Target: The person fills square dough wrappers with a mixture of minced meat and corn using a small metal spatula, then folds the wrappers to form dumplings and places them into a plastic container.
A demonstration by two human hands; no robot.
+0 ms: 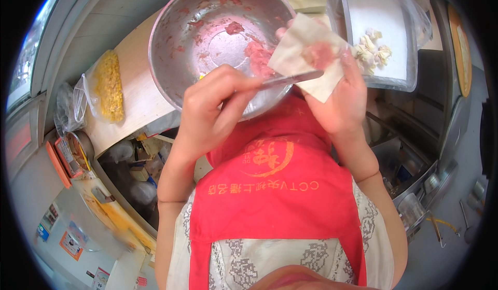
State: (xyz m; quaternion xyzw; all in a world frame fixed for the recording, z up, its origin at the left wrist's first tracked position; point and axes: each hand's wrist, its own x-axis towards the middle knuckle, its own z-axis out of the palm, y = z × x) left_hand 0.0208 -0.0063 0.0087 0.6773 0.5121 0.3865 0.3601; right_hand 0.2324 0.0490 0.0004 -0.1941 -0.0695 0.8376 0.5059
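My left hand (pixel 218 103) grips a flat metal spatula (pixel 290 80), whose tip lies over the lower part of a wonton wrapper. That square, pale wrapper (pixel 290 56) rests on my upturned right hand (pixel 342 95), with a smear of pink minced meat (pixel 321 55) at its middle. The fingers of my right hand are partly hidden beneath it. Left of the wrapper stands a large stainless-steel bowl (pixel 218 55), its wall spotted with meat. More minced meat (pixel 258 56) clings to the bowl's right side, partly behind the wrapper and the spatula.
At the right, several folded wontons (pixel 369 51) sit in a white-lined tray (pixel 389 14) with clear plastic around it. A plastic bag of yellow food (pixel 109 88) lies on the pale worktop (pixel 142 95) at left. Open shelving (pixel 136 173) holds clutter below. My red apron (pixel 272 208) bears writing.
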